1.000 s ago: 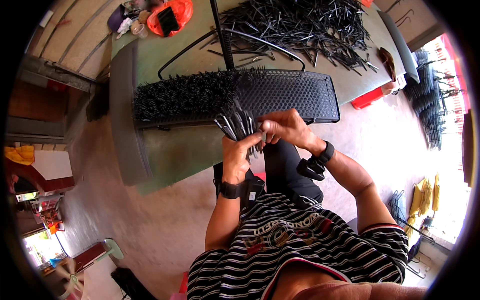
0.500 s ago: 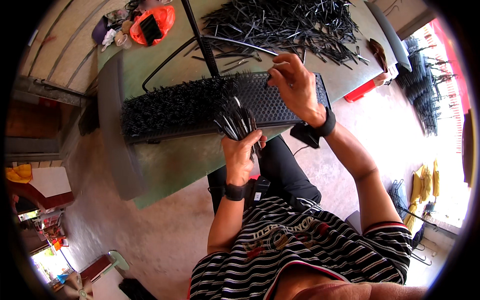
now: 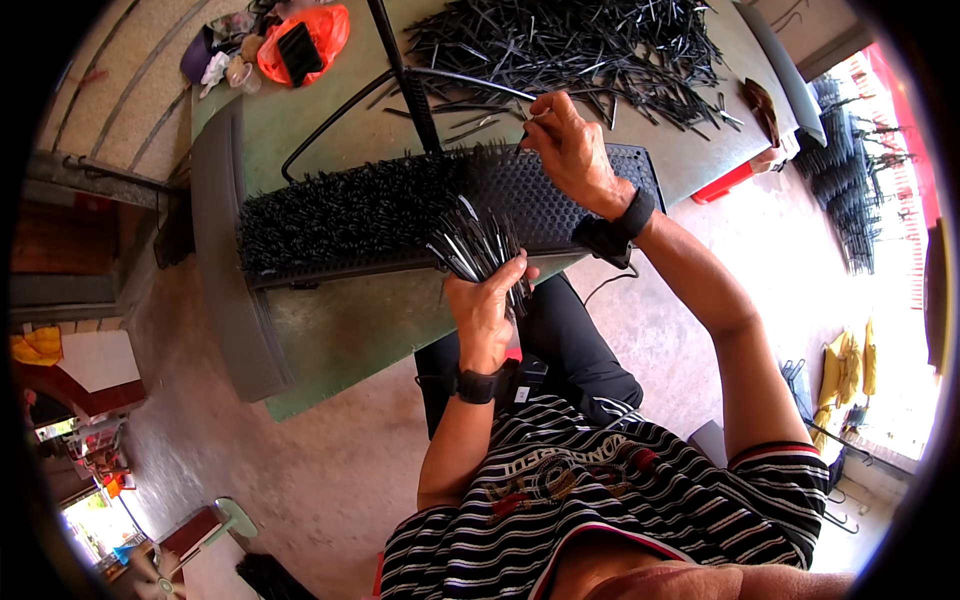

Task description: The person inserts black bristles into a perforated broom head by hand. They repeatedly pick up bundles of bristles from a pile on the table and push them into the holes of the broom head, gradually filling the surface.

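Closed around a bunch of thin black strips [image 3: 470, 245], my left hand [image 3: 485, 305] is in front of a long black perforated panel [image 3: 615, 165]. Dense black bristle-like tufts [image 3: 340, 210] cover the panel's left and middle part, while bare holes show on its right. Over the far edge of that bare part, my right hand [image 3: 568, 150] is closed in a pinch. A small dark bit shows at its fingertips, too small to make out.
A large heap of loose black strips [image 3: 560, 50] lies on the green table [image 3: 330, 370]. Behind the panel rises a black metal frame [image 3: 405, 85]. An orange plastic bag [image 3: 330, 35] with a dark object sits far left. A red container [image 3: 722, 185] is by the right edge.
My right hand has moved left and slightly away from me along the panel's far edge, its fingers drawn closer together. The left hand keeps its bunch of strips in nearly the same place.
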Demonstrator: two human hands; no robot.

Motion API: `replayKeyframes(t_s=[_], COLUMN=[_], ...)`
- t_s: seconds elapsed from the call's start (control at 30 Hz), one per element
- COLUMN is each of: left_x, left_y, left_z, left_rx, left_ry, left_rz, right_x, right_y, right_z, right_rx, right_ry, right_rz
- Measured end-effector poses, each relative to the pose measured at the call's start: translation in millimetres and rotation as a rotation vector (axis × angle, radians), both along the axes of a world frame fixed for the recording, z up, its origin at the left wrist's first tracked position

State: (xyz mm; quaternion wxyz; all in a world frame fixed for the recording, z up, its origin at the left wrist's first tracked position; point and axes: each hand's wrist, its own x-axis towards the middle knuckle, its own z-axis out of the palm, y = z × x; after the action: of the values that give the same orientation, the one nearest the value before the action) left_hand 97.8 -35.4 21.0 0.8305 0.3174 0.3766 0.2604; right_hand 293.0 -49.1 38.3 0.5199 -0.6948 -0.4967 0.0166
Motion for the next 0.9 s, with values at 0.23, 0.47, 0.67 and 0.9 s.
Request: replayKeyframes(t_s=[0.23, 0.47, 0.67, 0.9], left_x=[1.4, 2.9, 12.0, 9.5], left_y=[0.9, 2.2, -2.7, -3.2], left_z=[0.9, -9.5, -2.9, -0.7], left_rx=[-0.036, 0.012, 0.043, 0.026], left_ry=[-0.011, 0.024, -0.030, 0.012], left_rz=[0.021, 0.024, 0.084, 0.039], right_x=[7.3, 2.3, -39.6, -26.3], right_y=[3.8, -2.5, -37.4, -39.8], right_z=[-5.6, 0.6, 22.8, 12.5], right_rx=[-0.063, -0.126, -0.482, -0.221], right_ry=[-0.233, -0.423, 0.388, 0.794], right_rz=[0.066, -0.033, 0.214, 0.089])
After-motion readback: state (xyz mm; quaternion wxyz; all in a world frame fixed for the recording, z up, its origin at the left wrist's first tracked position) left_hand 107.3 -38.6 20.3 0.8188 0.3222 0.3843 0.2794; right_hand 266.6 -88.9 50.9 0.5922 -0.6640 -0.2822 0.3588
